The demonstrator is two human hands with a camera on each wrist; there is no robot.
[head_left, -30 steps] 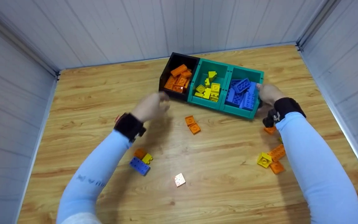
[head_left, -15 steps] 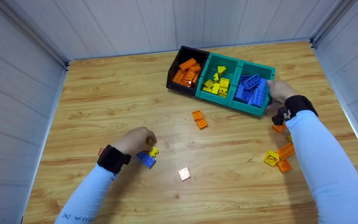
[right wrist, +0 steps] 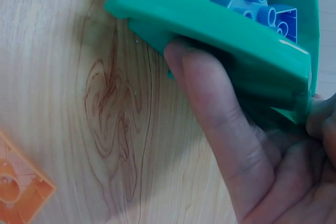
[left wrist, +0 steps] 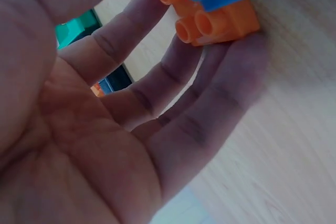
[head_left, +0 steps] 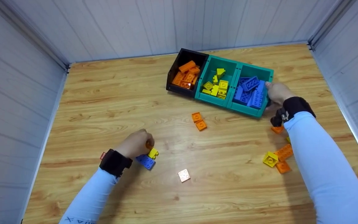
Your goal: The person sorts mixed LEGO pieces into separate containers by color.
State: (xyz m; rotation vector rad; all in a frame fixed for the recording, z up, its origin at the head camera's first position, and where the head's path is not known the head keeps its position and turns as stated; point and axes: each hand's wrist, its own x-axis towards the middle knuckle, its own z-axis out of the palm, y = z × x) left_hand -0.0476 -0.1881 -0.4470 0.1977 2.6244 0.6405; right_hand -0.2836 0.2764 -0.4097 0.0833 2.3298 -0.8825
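My left hand (head_left: 136, 143) is low over the table at the left and pinches an orange toy building brick (left wrist: 228, 22), its fingertips along the brick's side. A blue brick (head_left: 146, 161) and a small yellow brick (head_left: 153, 153) lie right beside it; in the left wrist view the blue one overlaps the orange. At the back right, my right hand (head_left: 278, 93) grips the right end of the green bin (head_left: 244, 111), fingers under its rim in the right wrist view. Blue bricks (head_left: 250, 90) fill that compartment.
A green compartment of yellow bricks (head_left: 215, 88) and a black bin (head_left: 171, 77) of orange bricks adjoin it. Two orange bricks (head_left: 201, 125) lie mid-table, a pale, glossy brick (head_left: 184, 175) nearer. By the right forearm lie a yellow brick (head_left: 270, 159) and several orange ones. Walls enclose the table.
My left hand has moved from near the black bin down to the small cluster of bricks and taken hold of the orange one. The right hand stays at the green bin's end.
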